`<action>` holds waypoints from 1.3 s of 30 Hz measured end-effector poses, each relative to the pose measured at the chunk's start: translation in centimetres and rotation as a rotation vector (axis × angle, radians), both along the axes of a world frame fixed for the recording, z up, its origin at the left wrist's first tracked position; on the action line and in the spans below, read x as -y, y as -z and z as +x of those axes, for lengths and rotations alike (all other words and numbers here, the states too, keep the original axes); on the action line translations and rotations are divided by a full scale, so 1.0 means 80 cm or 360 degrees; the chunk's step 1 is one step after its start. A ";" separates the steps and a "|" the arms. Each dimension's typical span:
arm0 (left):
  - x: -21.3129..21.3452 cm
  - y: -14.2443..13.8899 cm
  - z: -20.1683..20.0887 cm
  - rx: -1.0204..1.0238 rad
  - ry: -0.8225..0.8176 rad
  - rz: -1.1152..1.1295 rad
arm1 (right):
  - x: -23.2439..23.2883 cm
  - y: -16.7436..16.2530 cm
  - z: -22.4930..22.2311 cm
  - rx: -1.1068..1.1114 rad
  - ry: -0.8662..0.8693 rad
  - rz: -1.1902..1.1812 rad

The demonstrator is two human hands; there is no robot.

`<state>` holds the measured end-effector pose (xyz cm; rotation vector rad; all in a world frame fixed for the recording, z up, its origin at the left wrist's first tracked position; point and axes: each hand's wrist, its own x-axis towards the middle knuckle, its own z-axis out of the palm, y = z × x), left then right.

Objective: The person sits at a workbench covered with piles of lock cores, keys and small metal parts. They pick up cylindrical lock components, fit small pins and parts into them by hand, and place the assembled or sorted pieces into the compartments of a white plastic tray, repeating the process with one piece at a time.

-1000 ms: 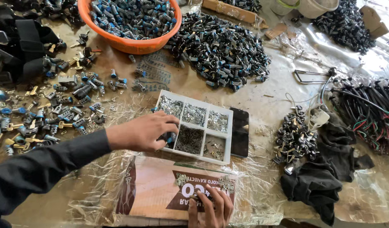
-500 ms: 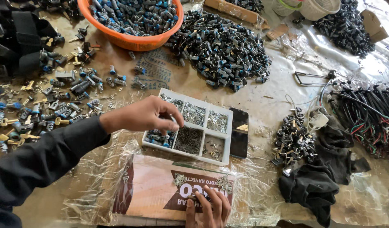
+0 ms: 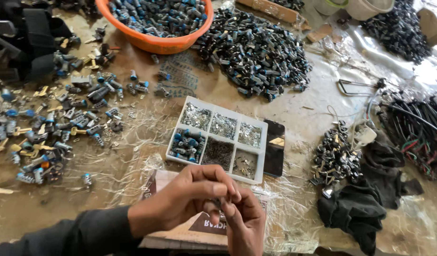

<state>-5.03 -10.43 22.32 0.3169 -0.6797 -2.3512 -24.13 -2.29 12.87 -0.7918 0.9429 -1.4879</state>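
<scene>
My left hand (image 3: 190,196) and my right hand (image 3: 244,223) meet at the near edge of the table, fingertips pinched together on a small dark metal part (image 3: 217,204). Most of the part is hidden by the fingers. Just beyond the hands lies a white compartment tray (image 3: 262,147) holding small blue-capped cylinders, silvery plates and tiny springs in separate sections. Under the hands sits a brown cardboard box (image 3: 180,232) wrapped in clear plastic.
An orange basin (image 3: 154,42) of blue-and-grey cylinders stands at the back, next to a big pile of dark cylinders (image 3: 254,50). Loose parts and keys (image 3: 47,128) lie scattered at left. A black phone (image 3: 275,147) lies beside the tray; black cloth (image 3: 365,204) and wires (image 3: 417,128) at right.
My left hand has left the tray's blue-cylinder section and come back toward me. My right hand has lifted off the box, and both now pinch a small part together.
</scene>
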 end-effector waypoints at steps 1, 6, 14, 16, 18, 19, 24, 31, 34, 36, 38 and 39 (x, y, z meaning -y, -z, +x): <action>-0.006 -0.001 0.001 0.0038 -0.0084 -0.0135 | 0.004 -0.002 0.001 0.0087 -0.0042 -0.0028; -0.034 -0.002 0.015 0.0763 -0.0792 -0.1374 | -0.005 -0.010 -0.008 -0.0144 0.0163 -0.0287; -0.049 0.038 0.000 0.1255 -0.1278 -0.2203 | -0.001 -0.019 -0.018 0.0020 -0.0168 -0.0171; -0.049 0.044 -0.003 0.1243 -0.1319 -0.2284 | 0.001 -0.017 -0.018 0.0166 -0.0152 -0.0102; -0.051 0.048 -0.009 0.1258 -0.1297 -0.2345 | 0.005 -0.013 -0.020 0.0085 -0.0077 -0.0054; -0.052 0.048 -0.012 0.1245 -0.1271 -0.2204 | 0.008 -0.012 -0.023 0.0197 -0.0098 -0.0009; -0.045 0.046 -0.016 0.1323 -0.1237 -0.1987 | 0.018 -0.015 -0.031 0.0335 -0.0184 0.0114; -0.018 0.035 -0.011 0.1366 -0.1260 -0.1990 | 0.058 -0.060 -0.030 0.0005 -0.0381 0.0142; -0.006 0.034 -0.019 0.1387 -0.1375 -0.1625 | 0.096 -0.086 -0.037 -0.0723 -0.0356 0.0058; 0.004 0.036 -0.023 0.1456 -0.1301 -0.1207 | 0.124 -0.095 -0.033 -0.1843 0.0008 -0.0223; 0.013 0.038 -0.023 0.1677 -0.1241 -0.1056 | 0.148 -0.098 -0.022 -0.2133 -0.0023 -0.0445; 0.017 0.039 -0.023 0.1784 -0.1205 -0.0975 | 0.157 -0.097 -0.015 -0.2277 -0.0042 -0.0557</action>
